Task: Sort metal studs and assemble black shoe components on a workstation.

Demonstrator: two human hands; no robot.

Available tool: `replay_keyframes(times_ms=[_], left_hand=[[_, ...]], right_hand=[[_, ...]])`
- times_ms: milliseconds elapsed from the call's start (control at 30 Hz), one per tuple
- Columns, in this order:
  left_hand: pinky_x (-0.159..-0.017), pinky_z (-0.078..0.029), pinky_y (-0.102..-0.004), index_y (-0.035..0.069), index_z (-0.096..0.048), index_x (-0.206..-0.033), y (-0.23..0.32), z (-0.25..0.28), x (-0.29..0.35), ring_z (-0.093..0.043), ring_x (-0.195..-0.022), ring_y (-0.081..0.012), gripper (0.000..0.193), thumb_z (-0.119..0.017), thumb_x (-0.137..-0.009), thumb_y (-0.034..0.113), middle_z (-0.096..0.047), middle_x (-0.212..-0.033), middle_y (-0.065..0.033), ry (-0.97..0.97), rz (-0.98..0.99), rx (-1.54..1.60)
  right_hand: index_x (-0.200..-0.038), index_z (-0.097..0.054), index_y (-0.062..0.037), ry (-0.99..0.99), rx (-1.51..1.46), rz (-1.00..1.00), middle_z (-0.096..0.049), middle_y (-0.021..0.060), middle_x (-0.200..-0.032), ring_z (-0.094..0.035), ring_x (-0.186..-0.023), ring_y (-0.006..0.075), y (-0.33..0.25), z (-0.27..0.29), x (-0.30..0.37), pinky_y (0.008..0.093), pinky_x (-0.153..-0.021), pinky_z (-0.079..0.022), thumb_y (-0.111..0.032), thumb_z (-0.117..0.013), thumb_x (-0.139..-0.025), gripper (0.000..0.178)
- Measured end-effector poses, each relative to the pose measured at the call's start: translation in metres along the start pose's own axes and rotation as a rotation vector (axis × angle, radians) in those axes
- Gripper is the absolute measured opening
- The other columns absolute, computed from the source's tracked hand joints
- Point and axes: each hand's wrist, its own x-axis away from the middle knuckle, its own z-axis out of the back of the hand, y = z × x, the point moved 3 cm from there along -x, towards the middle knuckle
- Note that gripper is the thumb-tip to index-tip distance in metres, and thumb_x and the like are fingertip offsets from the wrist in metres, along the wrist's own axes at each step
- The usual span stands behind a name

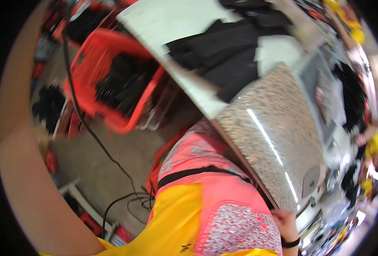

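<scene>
Glossy speckled desk (261, 102) stretches away from the right grip (285, 222), curled by its edge, though whether on anything I cannot tell; the left grip is out of view. Well beyond lies black cloth (236, 51), probably light and limp, best pinched at a loose edge.

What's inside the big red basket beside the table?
What looks like black cloth, in a loose heap, shows inside the basket. Anything beneath the top layer is covered, so I can't tell what lies at the bottom.
</scene>
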Motion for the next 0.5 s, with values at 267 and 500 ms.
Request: replay_keyframes(times_ms=[267,500], left_hand=[[-0.073,-0.048,-0.0225,-0.002,-0.057,-0.117,-0.050,-0.253,-0.038,-0.061,-0.078,-0.0104,0.041,-0.057,-0.091,0.030,-0.064,-0.091,-0.0055,-0.512,0.015,0.151],[-0.070,-0.053,-0.0286,-0.002,-0.051,-0.118,-0.167,-0.357,0.054,-0.063,-0.081,-0.0172,0.031,-0.054,-0.090,0.012,-0.062,-0.093,-0.0073,-0.680,0.624,0.477]], right_hand=[[-0.100,-0.066,0.0036,1.107,-0.211,0.186,-0.066,0.0080,-0.077,-0.063,-0.071,0.0111,0.005,0.080,0.029,0.0227,-0.065,-0.048,0.000,-0.059,-0.084,0.018],[-0.099,-0.065,0.0008,1.331,-0.509,-0.012,-0.066,0.0056,-0.078,-0.062,-0.068,0.0110,0.106,0.057,0.020,0.0258,-0.062,-0.049,-0.004,-0.062,-0.085,0.015]])
